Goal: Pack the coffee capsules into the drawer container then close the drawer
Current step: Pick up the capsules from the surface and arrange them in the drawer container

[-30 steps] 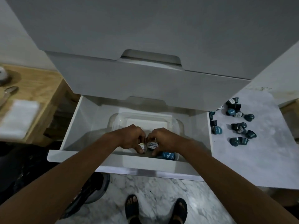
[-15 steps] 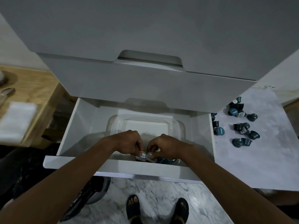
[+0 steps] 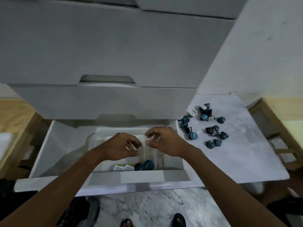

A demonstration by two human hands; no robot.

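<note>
The white drawer [image 3: 105,182] stands pulled out, with a clear plastic container [image 3: 93,140] inside it. Several coffee capsules [image 3: 133,167] lie at the container's near edge, two with white foil lids and the others teal. My left hand [image 3: 121,146] and my right hand [image 3: 162,141] hover above the container, fingers loosely curled and apart, holding nothing. A heap of several teal and black capsules [image 3: 205,125] lies on the white surface [image 3: 237,153] to the right of the drawer.
Closed white drawer fronts [image 3: 105,102] overhang the back of the open drawer. A wooden table [image 3: 14,118] stands on the left and a wooden frame [image 3: 278,128] on the right. Marble floor [image 3: 147,208] and feet in sandals show below.
Both hands have let go of the capsules they held low in the container and have risen above it, empty. The capsules now lie at the container's near edge. The camera has tilted up.
</note>
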